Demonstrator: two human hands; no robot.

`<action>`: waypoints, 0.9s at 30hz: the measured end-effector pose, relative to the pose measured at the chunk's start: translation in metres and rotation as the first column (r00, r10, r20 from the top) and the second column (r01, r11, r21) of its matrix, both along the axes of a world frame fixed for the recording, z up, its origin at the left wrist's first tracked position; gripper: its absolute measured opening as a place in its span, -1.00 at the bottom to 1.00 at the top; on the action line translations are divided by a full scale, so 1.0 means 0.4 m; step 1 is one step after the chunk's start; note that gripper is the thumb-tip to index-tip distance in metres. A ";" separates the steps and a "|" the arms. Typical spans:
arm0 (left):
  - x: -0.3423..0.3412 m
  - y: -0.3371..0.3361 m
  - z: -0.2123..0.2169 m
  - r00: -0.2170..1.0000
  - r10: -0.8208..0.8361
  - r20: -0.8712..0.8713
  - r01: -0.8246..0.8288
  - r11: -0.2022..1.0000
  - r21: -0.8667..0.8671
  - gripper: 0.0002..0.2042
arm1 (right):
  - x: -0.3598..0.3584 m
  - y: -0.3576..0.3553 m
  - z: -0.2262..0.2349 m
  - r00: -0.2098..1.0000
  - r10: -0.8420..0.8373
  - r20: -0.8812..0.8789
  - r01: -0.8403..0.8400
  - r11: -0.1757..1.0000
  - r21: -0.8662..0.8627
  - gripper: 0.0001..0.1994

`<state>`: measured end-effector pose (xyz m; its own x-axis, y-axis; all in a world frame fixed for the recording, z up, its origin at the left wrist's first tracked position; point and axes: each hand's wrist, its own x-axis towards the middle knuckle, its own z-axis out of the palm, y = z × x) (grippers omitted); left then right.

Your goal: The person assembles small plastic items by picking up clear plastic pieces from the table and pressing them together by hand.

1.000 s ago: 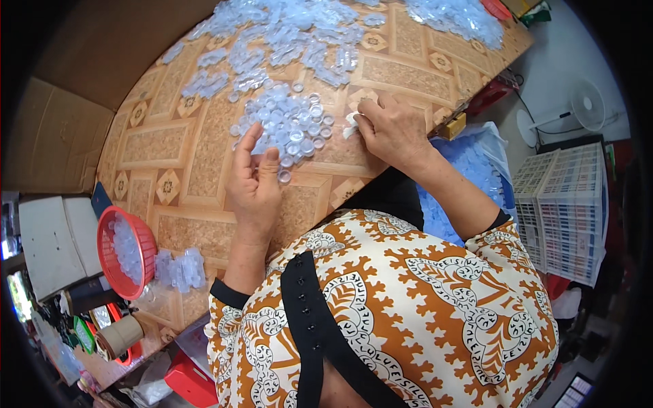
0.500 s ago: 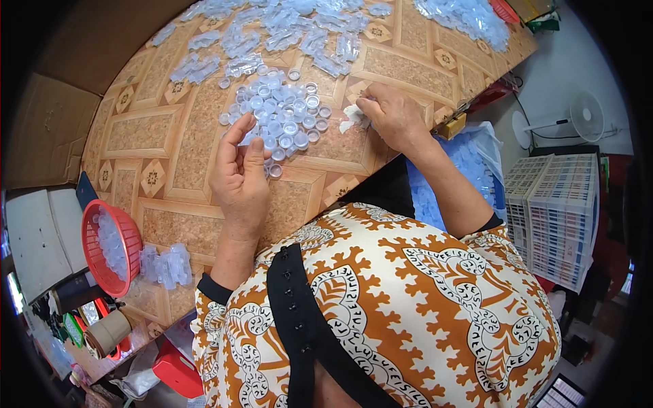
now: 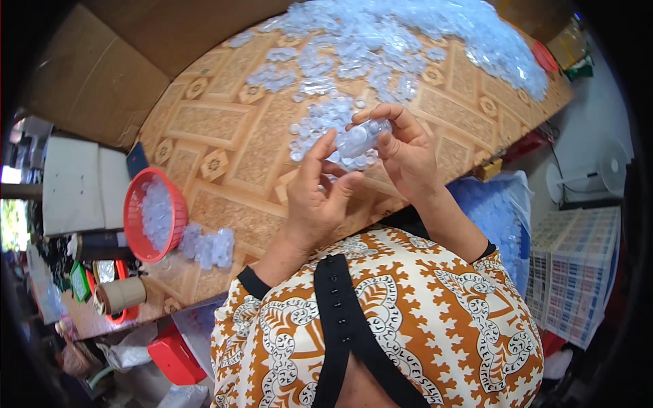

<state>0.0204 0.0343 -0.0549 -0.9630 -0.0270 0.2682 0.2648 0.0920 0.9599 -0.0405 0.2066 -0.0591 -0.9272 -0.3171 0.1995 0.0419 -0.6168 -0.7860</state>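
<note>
In front of my chest my right hand (image 3: 411, 153) pinches a clear plastic packet (image 3: 364, 138) between thumb and fingers. A small round shape shows inside the packet, though its contents are hard to make out. My left hand (image 3: 318, 197) is at the packet's left end with thumb and index finger apart. Whether its index fingertip touches the plastic I cannot tell. Behind and below both hands lies a loose pile of small clear round caps (image 3: 304, 129) on the wood-patterned tabletop (image 3: 252, 153), partly hidden by the hands.
Many clear packets (image 3: 435, 30) cover the table's far side. A red basket (image 3: 179, 211) of translucent pieces stands at left, beside more clear pieces (image 3: 216, 248). Cardboard (image 3: 129, 41) walls the far left. A lined bin (image 3: 496, 204) of clear pieces and a fan (image 3: 605, 166) are at right.
My right hand has left the white scraps on the table and moved beside my left hand, now holding a clear packet. The view has shifted, so the table sits further right.
</note>
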 end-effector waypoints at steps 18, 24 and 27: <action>0.116 -0.246 0.097 0.926 0.266 -0.267 -0.369 0.496 -0.786 -0.71 | 0.021 -0.185 0.030 0.883 0.166 -0.439 0.127 0.815 0.565 -0.74; 0.254 -0.424 0.044 0.910 0.367 -0.193 -0.303 0.272 -0.913 -0.71 | -0.008 -0.173 0.034 0.959 0.248 -0.135 -0.132 0.817 0.561 -0.80; 0.365 -0.421 0.084 0.865 0.492 -0.099 -0.252 0.256 -0.933 -0.71 | -0.024 -0.165 0.053 0.951 0.294 -0.096 -0.193 0.805 0.561 -0.81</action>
<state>0.1664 -0.1343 -0.0211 -0.9426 -0.2570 0.2130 -0.2102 0.9527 0.2195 -0.0501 0.1408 -0.0381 -0.7721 -0.6311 0.0750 -0.0317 -0.0797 -0.9963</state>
